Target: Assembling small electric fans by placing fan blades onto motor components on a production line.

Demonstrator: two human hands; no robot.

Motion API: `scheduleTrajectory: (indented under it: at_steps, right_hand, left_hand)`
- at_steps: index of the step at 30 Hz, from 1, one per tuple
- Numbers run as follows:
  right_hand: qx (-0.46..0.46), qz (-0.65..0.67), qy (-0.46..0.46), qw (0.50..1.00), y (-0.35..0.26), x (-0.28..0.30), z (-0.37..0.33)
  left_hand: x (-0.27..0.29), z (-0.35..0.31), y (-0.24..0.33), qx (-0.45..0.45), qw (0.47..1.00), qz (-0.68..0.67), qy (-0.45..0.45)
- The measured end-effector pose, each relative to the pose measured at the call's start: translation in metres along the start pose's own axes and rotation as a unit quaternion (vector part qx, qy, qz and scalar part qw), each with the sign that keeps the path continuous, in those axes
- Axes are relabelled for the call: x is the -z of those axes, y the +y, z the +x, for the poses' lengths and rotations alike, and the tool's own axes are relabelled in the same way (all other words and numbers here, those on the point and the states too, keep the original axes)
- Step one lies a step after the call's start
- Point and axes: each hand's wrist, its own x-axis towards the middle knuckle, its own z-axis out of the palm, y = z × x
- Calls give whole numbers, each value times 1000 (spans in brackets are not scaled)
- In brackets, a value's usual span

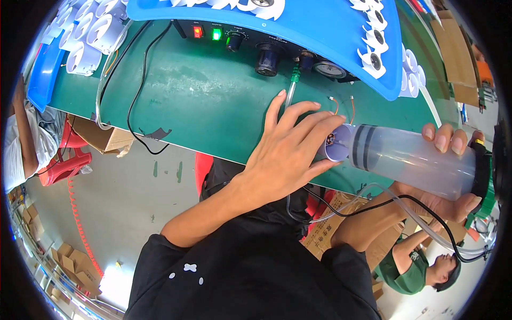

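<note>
My left hand [288, 152] is closed around a short pale lavender plastic cup [334, 153], held on its side over the bench's near edge. A small round part with copper colouring shows inside the cup, and thin wires stick up beside it. A large translucent dispensing syringe [416, 159] lies nearly level in my right hand [445, 207], fingers over the top and thumb below. Its dark-banded end meets the cup's open mouth; whether its tip touches the inside cannot be seen. The syringe's back end has a black collar and a green fitting [484, 200].
A black control box [249, 50] with lit switches, knobs and a gauge stands on the green bench [186, 101]. Above it sits a blue tray [320, 40] of white fan wheels [375, 63]. More cups [104, 33] crowd the left. Hose and cable [394, 198] hang below the syringe. Two people are nearby.
</note>
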Motion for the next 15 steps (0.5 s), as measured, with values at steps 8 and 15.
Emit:
scheduleTrajectory:
  at_steps: [8,15]
  right_hand:
    - [12,15,5,1000,-1,6,-1]
    - [55,62,45,996,-25,32,-11]
  left_hand:
    - [-1,1,-2,-20,1000,-1,3]
    - [0,2,1,2,1000,8,9]
